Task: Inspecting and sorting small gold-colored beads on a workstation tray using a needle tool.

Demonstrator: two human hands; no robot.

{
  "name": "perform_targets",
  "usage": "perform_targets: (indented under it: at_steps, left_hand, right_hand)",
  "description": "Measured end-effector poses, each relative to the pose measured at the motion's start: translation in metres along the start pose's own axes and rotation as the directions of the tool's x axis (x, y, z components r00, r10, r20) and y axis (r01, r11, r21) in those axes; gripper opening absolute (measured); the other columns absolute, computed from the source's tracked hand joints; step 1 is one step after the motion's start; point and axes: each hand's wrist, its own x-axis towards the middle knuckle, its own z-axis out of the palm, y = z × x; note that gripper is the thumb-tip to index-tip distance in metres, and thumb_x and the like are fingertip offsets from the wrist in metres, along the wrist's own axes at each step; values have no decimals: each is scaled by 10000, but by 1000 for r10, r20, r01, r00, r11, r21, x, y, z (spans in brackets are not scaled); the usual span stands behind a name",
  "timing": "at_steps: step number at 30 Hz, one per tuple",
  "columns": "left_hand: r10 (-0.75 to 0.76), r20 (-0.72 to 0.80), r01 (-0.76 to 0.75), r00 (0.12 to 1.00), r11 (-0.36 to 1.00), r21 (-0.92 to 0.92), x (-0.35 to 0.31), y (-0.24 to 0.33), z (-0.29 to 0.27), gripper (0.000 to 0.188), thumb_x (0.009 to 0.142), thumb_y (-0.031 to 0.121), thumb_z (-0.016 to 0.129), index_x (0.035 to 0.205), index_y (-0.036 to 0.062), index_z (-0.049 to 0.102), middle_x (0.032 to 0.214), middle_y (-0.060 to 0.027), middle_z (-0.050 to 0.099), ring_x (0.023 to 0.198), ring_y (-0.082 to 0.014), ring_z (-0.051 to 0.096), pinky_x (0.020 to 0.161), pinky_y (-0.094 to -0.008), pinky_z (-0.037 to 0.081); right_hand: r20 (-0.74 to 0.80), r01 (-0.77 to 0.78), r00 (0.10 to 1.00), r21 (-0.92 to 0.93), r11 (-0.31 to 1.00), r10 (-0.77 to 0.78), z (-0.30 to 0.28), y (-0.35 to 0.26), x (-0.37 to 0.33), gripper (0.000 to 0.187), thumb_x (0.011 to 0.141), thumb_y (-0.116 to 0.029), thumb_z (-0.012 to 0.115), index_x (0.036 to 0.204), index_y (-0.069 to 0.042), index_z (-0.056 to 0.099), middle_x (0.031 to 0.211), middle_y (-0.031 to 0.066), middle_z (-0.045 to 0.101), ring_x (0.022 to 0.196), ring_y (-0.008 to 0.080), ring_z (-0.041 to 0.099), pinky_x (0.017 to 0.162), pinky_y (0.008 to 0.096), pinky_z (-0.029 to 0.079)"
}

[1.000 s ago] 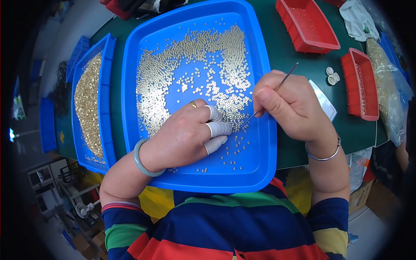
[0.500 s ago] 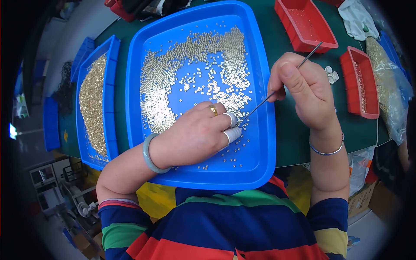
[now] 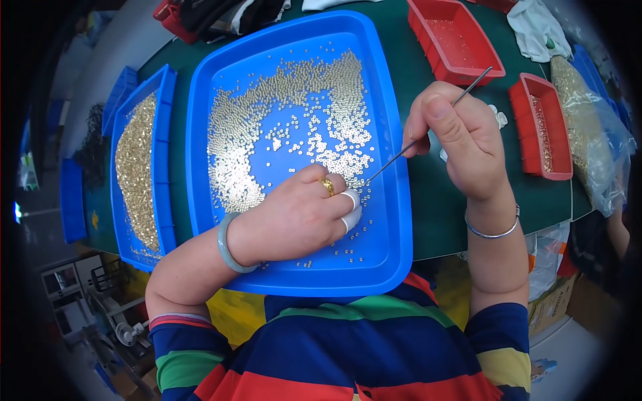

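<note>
My right hand [image 3: 461, 137] pinches a thin metal rod [image 3: 394, 159], which slants down to the left over the right side of a large blue tray [image 3: 399, 227]. Many small shiny round beads [image 3: 234, 167] are spread in the tray, thickest along its left, far and right sides. Low over the tray's near part is my left hand [image 3: 304, 214], fingers curled, with white coverings on two of them and a gold-coloured ring on another. Its fingertips are hidden, so what they hold, if anything, does not show. The rod's lower end lies a little beyond those fingers, apart from them.
Left of the tray stands a blue bin [image 3: 162, 147] heaped with gold-coloured bits. To the right are two red bins, one farther back [image 3: 455, 40] and one nearer [image 3: 528, 127], a clear bag [image 3: 588, 134] and a white cloth [image 3: 538, 28]. All rest on a green table [image 3: 441, 220].
The whole view has shifted slightly, so the things sit farther left. My left fingers have curled in, away from the rod's lower end. My right hand keeps its pinch on the rod.
</note>
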Motion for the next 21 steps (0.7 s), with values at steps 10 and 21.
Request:
perform_targets:
  at_steps: [10, 21]
  left_hand:
    - [-308, -130, 214, 943, 856, -471, 45, -10, -40, 150, 615, 44, 696, 723, 93, 605, 774, -46, 577, 768, -210, 573, 726, -333, 438]
    - [-625, 101, 351, 774, 290, -890, 92, -25, -41, 145, 691, -38, 655, 684, 24, 524, 768, -59, 598, 750, -143, 585, 689, -265, 475]
  right_hand:
    - [-493, 188, 854, -11, 982, -169, -50, -32, 8, 302, 983, -250, 386, 821, -31, 517, 717, 81, 560, 669, 154, 568, 608, 268, 434]
    - [-553, 81, 832, 32, 996, -49, -85, -24, 20, 295, 979, -255, 412, 883, -15, 554, 801, 82, 594, 750, 159, 604, 711, 288, 494]
